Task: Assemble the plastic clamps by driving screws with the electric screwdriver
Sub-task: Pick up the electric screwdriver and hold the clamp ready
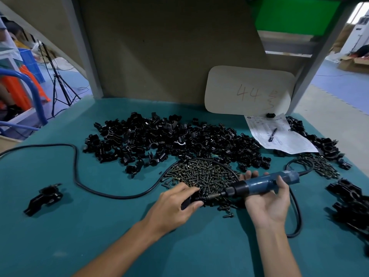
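Note:
My right hand [267, 204] grips the blue electric screwdriver [265, 181], which lies nearly level and points left. Its bit meets a black plastic clamp [192, 199] that my left hand [177, 204] holds down on the green mat, fingers curled over it. The clamp is mostly hidden under those fingers. Just behind both hands lies a heap of dark screws [201, 174]. A wide pile of loose black clamp parts [169, 138] fills the middle of the table.
One assembled clamp [45, 197] lies alone at the left. More black clamps [351, 204] are stacked at the right edge, with more screws [319, 164] behind them. The black cord [79, 176] loops across the mat. A paper sheet with a pen [273, 133] and a card marked 44 [249, 90] stand at the back.

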Demonstrator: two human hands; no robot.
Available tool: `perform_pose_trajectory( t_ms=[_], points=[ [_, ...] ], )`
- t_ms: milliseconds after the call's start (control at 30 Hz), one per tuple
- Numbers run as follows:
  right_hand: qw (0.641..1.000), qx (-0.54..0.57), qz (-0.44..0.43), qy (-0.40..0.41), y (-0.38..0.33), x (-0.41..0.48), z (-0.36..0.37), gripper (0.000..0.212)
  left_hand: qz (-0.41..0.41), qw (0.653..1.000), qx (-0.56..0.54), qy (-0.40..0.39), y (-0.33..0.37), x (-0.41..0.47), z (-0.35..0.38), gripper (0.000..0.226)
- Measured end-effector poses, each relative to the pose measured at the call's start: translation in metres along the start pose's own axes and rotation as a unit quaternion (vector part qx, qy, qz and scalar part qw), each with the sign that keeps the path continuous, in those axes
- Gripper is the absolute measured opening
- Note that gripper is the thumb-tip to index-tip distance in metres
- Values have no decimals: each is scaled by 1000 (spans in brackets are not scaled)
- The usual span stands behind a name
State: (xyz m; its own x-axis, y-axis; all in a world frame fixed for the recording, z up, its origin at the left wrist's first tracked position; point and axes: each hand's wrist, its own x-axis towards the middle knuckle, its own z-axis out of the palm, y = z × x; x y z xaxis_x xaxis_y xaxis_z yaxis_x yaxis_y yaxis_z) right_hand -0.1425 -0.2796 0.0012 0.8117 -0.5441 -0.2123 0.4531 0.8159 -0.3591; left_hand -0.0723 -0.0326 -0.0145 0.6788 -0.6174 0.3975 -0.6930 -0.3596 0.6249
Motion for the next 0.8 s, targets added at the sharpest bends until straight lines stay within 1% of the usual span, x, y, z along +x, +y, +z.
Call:
perform_pose_trajectory(
  t_ms=[67, 133, 167, 267, 333, 367, 467, 533, 600, 700, 800],
  points=[
    [1000, -5, 3, -18, 0, -1, -1, 23, 0, 1000, -2, 0, 0, 0, 0, 53],
    [999, -25, 3, -30, 0, -2, 0, 22, -3, 1000, -1, 5, 0, 0, -1, 54],
    [999, -39, 4, -29, 0, -2, 2, 24, -7, 1000, -3, 12, 0, 0, -1, 54],
    [996, -89, 6, 1, 2, 1, 2, 48, -22, 999, -7, 32, -1, 1, -2, 54],
    [993, -119, 0, 11, 2, 3, 0, 51, -31, 999, -11, 32, -3, 2, -2, 57],
    [993, -121, 2, 3, 1, 2, 1, 49, -36, 999, -15, 29, -4, 2, -2, 59],
    [997, -51, 17, -49, -3, -3, 2, 47, -66, 997, -43, 14, -6, 5, -1, 65],
    [996, -35, 28, -72, -3, -5, 3, 43, -82, 995, -55, 11, -9, 7, -1, 68],
    [996, -72, 31, -51, -1, -4, 4, 40, -87, 995, -55, 17, -10, 7, -2, 67],
    [994, -108, 15, 13, 3, 1, 5, 57, -79, 996, -28, 22, -8, 5, -1, 56],
    [992, -124, 0, 39, 3, 1, 5, 63, -58, 998, 9, 20, -1, 4, -1, 47]
  ],
)
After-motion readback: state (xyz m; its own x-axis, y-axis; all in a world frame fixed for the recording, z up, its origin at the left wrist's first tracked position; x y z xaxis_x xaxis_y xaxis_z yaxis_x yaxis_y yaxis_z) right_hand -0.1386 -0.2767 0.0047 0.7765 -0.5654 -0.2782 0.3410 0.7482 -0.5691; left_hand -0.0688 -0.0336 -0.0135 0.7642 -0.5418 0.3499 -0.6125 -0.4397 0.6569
